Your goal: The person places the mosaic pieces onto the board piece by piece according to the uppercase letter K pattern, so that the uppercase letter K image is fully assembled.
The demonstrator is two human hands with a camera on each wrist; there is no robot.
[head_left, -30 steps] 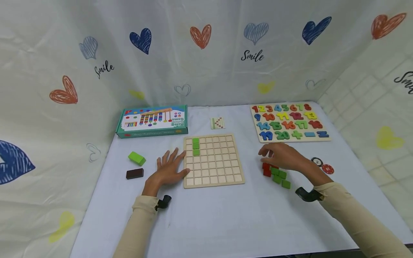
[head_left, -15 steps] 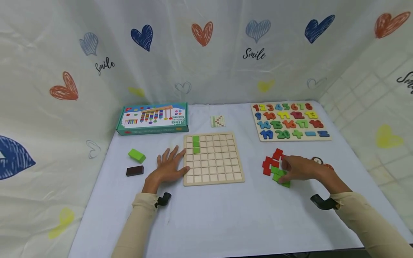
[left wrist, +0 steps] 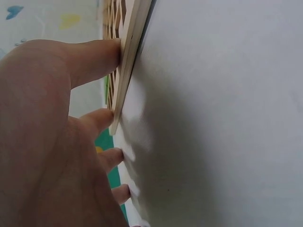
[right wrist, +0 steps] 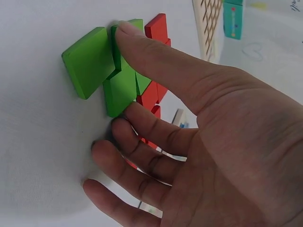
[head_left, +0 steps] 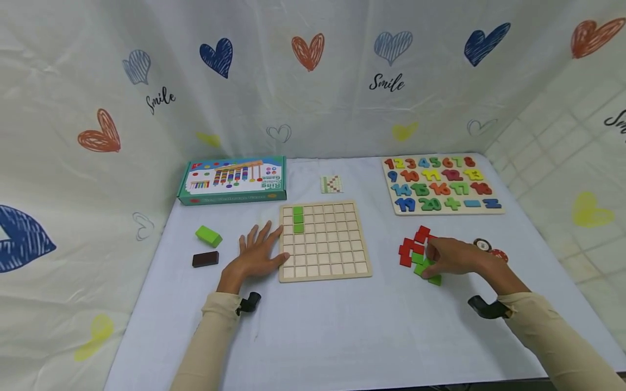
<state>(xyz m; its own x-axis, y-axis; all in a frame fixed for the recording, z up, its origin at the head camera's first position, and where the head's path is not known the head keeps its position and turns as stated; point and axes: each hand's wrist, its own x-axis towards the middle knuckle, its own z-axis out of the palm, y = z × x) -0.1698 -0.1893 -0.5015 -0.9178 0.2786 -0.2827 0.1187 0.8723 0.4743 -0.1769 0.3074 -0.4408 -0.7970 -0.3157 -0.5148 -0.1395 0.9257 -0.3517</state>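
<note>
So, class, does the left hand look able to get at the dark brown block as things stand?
Probably yes: the dark brown block lies just left of the left hand, with nothing visible between them. The hand would likely only need to leave the wooden grid board, whose edge it touches.

Smooth, painted-looking green tiles (right wrist: 90, 61) here, matt bare wood on the grid board (head_left: 324, 248), printed card on the game box (head_left: 232, 183), and a matt worktop cloth (head_left: 332, 336)!

Head view: soft, even light | left wrist view: dimmer, your bare left hand (left wrist: 52, 132) throwing a broad, soft-edged shadow over the white tablecloth (left wrist: 246, 104), pale heart-printed curtain (left wrist: 40, 26) blurred
</note>
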